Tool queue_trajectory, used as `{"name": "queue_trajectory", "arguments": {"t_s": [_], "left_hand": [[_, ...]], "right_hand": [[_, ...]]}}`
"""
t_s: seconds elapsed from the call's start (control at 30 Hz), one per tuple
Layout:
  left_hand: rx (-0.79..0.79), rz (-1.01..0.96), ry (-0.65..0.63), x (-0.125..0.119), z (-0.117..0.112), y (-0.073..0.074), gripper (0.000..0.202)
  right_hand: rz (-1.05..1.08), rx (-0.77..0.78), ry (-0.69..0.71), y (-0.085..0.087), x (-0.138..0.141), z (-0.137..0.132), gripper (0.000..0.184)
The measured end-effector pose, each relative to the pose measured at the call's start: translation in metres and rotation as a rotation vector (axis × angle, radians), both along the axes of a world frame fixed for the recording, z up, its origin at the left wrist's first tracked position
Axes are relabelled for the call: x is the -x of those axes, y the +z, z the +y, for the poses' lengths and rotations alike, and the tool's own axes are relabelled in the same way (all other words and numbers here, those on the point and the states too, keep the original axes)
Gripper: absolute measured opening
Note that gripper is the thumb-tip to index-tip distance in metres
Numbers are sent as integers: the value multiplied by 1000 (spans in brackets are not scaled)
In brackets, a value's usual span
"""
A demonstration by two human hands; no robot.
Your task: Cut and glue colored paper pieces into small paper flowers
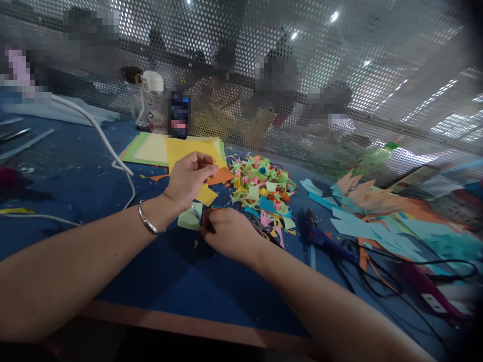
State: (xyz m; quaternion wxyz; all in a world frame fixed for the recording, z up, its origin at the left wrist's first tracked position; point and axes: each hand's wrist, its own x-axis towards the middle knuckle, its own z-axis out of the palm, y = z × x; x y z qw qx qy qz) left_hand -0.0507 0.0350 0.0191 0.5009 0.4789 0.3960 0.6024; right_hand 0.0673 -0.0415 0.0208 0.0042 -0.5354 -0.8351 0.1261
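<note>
My left hand point(190, 180), with a silver bangle at its wrist, is raised over the sheets with thumb and fingertips pinched together. Whatever lies in that pinch is too small to make out. Lower and to the right, my right hand point(232, 234) is closed, palm down, with its fingers curled. A thin bluish stick-like tool point(195, 212) juts up and left from near its fingertips. Beneath the tool lies a pale green paper piece point(187, 219). Yellow paper point(206, 195) and orange paper point(221, 176) lie beside the left hand. Scissors point(264, 230) are partly hidden behind the right hand.
A heap of colourful folded paper bits point(260, 181) sits right of centre. Paper sheets point(151, 148), a phone point(179, 115) and bottles point(153, 100) stand toward a perforated metal screen point(234, 75). At right are a blue glue gun point(328, 239), cables and a purple power strip point(426, 291).
</note>
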Motion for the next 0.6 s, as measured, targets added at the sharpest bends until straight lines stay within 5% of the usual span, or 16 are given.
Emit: {"name": "queue_trajectory", "arguments": {"t_s": [0.2,0.37,0.5,0.6], "left_hand": [[-105,4,54,1,3,0,16],[-219,-19,222,8,11,5,16],[-92,-52,244,10,14,7,17],[37,-87,158,7,11,8,19]], "right_hand": [[108,48,-77,-4,-5,2,10],[321,72,-97,0,-22,3,6],[683,226,-215,2,-47,5,2],[733,230,-260,-2,-62,4,6]]}}
